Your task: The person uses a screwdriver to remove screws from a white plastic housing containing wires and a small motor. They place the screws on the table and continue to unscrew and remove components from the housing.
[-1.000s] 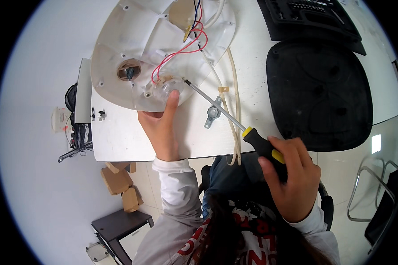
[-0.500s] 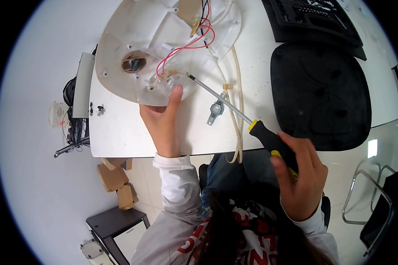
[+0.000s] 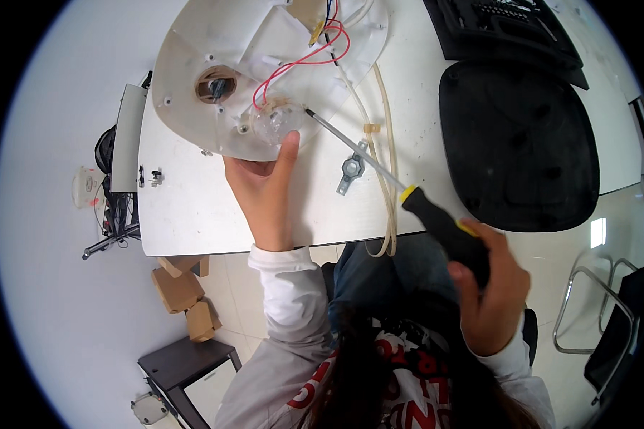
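Observation:
A large white plastic housing (image 3: 186, 132), hollow side up, is held tilted above the table by my left hand (image 3: 261, 189). The thumb presses near a clear domed piece (image 3: 275, 125) at the near rim; the fingers go underneath, out of sight. Red wires (image 3: 300, 61) run from that piece to a yellowish part (image 3: 316, 32). My right hand (image 3: 494, 293) grips the black and yellow handle of a screwdriver (image 3: 365, 161). Its tip lies at the right edge of the clear piece; I cannot tell whether it sits on a screw. A dark knob-like part (image 3: 217, 87) shows in a round hole.
A metal bracket (image 3: 352, 168) and a pale cable (image 3: 390, 143) lie right of my left hand. Farther right are a black rounded cover (image 3: 519, 146) and a black tool case (image 3: 508, 32). Small metal parts (image 3: 154, 177) lie at the left. Cardboard boxes (image 3: 179, 289) are on the floor.
The view has shifted slightly. My right hand has changed its hold on the screwdriver handle, while the tip stays by the clear piece. My left hand still holds the housing.

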{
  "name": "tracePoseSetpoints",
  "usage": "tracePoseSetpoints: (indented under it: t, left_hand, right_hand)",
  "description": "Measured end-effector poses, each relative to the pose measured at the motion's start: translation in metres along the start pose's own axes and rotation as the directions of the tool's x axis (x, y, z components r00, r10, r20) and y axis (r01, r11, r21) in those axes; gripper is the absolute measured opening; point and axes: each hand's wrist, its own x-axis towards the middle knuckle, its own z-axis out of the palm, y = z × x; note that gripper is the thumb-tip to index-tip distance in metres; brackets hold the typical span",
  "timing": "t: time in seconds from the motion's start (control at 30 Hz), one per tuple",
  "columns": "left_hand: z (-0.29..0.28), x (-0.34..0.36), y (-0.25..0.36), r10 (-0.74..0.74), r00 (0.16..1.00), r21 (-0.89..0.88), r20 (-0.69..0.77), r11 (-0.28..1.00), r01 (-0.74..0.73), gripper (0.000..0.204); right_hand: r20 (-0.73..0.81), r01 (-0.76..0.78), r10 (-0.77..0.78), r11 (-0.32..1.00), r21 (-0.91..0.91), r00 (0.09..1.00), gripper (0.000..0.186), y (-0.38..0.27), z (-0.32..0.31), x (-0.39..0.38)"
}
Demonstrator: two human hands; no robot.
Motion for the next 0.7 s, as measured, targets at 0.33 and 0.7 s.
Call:
tracePoseSetpoints:
  t: [0.33,0.7]
  left_hand:
    - [-0.001,-0.001,-0.002,-0.008,1.0,0.019,-0.014,1.0,0.008,0.059]
    - [-0.001,0.0,0.001,-0.008,1.0,0.003,-0.008,1.0,0.008,0.059]
  right_hand:
    - [-0.115,0.051,-0.052,0.999,-0.011,0.992,0.051,-0.007,0.0,0.007]
    - [-0.008,-0.046,0.046,0.999,0.019,0.999,0.035,-0.008,-0.001,0.008]
